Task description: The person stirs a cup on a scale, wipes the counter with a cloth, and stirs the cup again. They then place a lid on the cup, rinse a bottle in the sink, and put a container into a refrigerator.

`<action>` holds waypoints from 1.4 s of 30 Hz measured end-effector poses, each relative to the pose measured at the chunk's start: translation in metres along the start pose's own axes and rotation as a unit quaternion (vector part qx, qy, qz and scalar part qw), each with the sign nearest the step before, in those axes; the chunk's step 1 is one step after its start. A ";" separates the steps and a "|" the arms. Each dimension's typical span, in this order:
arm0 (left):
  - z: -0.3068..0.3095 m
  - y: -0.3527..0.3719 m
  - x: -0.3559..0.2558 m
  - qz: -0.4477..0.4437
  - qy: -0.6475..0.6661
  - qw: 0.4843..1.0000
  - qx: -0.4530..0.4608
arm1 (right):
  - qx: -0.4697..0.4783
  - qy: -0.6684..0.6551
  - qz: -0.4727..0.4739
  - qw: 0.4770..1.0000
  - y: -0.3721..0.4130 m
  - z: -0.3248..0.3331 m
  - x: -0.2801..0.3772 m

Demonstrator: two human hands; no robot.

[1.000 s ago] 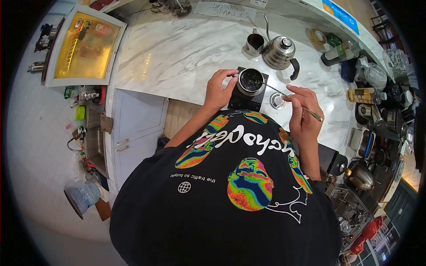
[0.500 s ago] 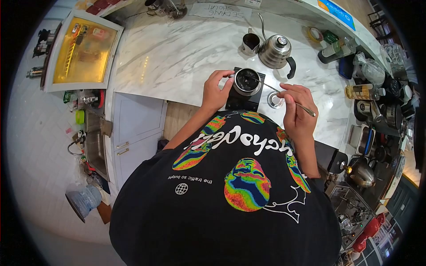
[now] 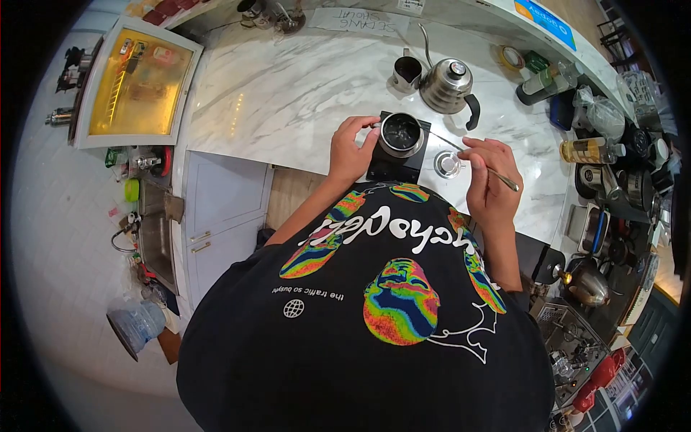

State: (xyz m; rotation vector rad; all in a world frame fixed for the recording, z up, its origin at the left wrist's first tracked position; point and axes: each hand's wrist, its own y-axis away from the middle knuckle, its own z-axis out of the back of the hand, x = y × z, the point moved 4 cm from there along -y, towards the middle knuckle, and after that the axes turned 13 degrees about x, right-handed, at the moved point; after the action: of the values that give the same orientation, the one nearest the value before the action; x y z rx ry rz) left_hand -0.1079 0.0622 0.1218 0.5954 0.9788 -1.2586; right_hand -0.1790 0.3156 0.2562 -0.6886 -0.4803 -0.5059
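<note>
In the head view, the left hand (image 3: 351, 150) comes in from the left side of the cup (image 3: 401, 153). Its thumb and forefinger are nearly together, pinching the cup at its handle; the rest of the fingers are bent and bunched close to them. The cup stands upright on a black scale (image 3: 393, 171), with dark liquid (image 3: 402, 135) inside.

The right hand (image 3: 495, 173) is on the other side, well apart from the left, and grips a spoon (image 3: 508, 181) between thumb and fingers. The fingers are half curled, the thumb bent in toward them, so the spoon slants through the grasp: one end sticks out at lower right, the thin other end points up toward the cup, outside its rim.

A round lid (image 3: 447, 164) lies on the counter (image 3: 302, 93) between scale and right hand. Beyond the cup stand a pitcher (image 3: 407, 74) and, just beside it, a kettle (image 3: 446, 88) with its black handle toward the right hand.
</note>
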 end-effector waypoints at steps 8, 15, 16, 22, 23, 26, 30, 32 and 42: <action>-0.001 -0.001 0.001 -0.001 -0.018 1.000 -0.003 | 0.001 0.002 0.000 1.000 -0.001 -0.008 0.003; 0.000 -0.001 -0.002 -0.017 -0.023 0.999 -0.022 | 0.012 -0.017 0.001 1.000 0.001 -0.006 0.006; -0.001 -0.001 -0.002 -0.019 -0.020 0.999 -0.029 | 0.012 -0.021 -0.003 1.000 -0.001 -0.009 0.007; 0.001 -0.001 -0.001 -0.017 -0.039 0.999 -0.021 | 0.006 -0.001 -0.002 1.000 -0.001 -0.003 0.001; 0.001 -0.001 -0.002 -0.016 -0.042 0.999 -0.018 | 0.008 -0.001 0.001 1.000 -0.001 -0.001 0.002; 0.001 -0.001 -0.001 -0.015 -0.041 0.999 -0.008 | 0.024 -0.017 0.016 0.999 -0.004 -0.006 0.009; -0.001 -0.001 0.002 -0.013 -0.031 0.999 -0.013 | 0.015 -0.005 -0.002 1.000 -0.007 -0.009 0.005; 0.000 0.001 0.004 -0.010 -0.032 0.999 -0.016 | 0.015 -0.005 -0.001 1.000 -0.005 -0.003 0.001; 0.000 0.000 0.002 -0.011 -0.026 1.000 -0.009 | 0.021 -0.006 -0.002 1.000 -0.004 -0.003 0.004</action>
State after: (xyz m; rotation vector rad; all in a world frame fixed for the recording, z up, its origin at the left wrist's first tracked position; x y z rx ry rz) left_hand -0.1082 0.0611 0.1199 0.5361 0.9540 -1.2766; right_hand -0.1779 0.3097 0.2583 -0.6503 -0.5027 -0.4931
